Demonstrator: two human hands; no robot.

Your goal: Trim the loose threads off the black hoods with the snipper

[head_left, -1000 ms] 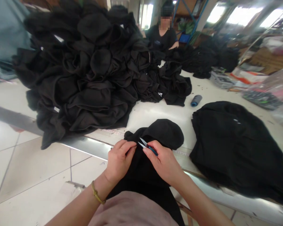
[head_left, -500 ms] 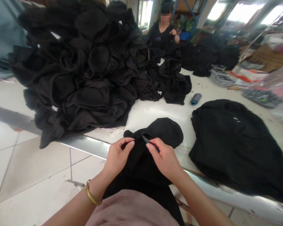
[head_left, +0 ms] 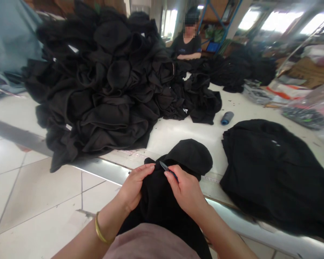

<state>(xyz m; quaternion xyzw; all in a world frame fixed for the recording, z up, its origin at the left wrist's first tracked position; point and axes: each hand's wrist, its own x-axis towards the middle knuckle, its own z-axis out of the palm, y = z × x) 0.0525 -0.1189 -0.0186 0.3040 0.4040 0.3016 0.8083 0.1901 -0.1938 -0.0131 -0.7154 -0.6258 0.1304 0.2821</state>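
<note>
A black garment point(head_left: 190, 154) lies partly on the table's near edge and hangs down over my lap. My left hand point(head_left: 136, 181) pinches its fabric between thumb and fingers. In my right hand point(head_left: 185, 185) is a pair of thread snips point(head_left: 166, 167), with a dark pointed blade and a blue part showing by the thumb. The snips' tip points up and left, close to the fabric beside my left fingertips. Whether the blades touch the cloth I cannot tell.
A tall heap of black garments point(head_left: 102, 97) covers the table's left side. At right lies a folded black garment pile point(head_left: 275, 172), with a thread spool point(head_left: 227, 118) behind it. Plastic bags point(head_left: 310, 104) sit far right. A co-worker point(head_left: 189, 45) is across the table point(head_left: 170, 131).
My right hand and the snips have shifted slightly left and down, nearer my left fingertips. The garment's rounded end is more raised. The co-worker's raised hand has come down.
</note>
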